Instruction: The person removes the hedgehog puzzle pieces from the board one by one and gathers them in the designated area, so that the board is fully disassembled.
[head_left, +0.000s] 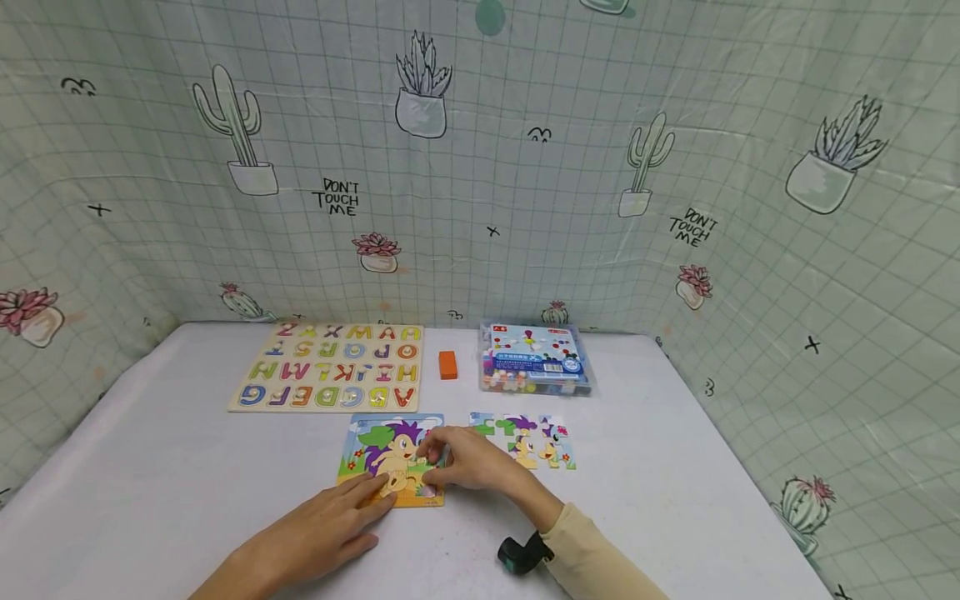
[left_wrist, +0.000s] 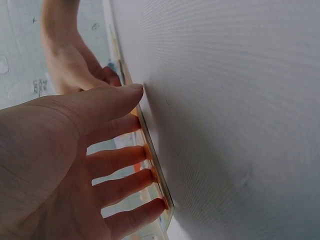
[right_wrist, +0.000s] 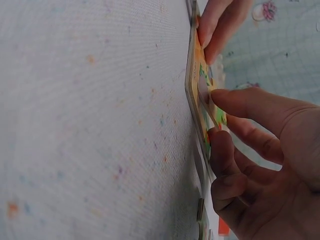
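Observation:
A picture puzzle [head_left: 378, 418] of a purple-haired hedgehog lies on the table in front of the person. The left hand [head_left: 322, 525] rests on its near left part, straight fingertips touching the board, as the left wrist view also shows. Over the puzzle's right side, the right hand [head_left: 474, 458] pinches a thin puzzle piece [right_wrist: 209, 111] between thumb and fingers. That piece is tilted, one edge down at the board in the right wrist view. Its printed face is mostly hidden. Several loose puzzle pieces [head_left: 527, 454] lie just right of the board.
Behind the puzzle, a wooden alphabet board [head_left: 326, 371] lies at the left. An orange block [head_left: 447, 365] and a clear plastic box of small coloured parts [head_left: 536, 358] stand farther right. A patterned curtain [head_left: 480, 183] encloses the white table [head_left: 187, 467].

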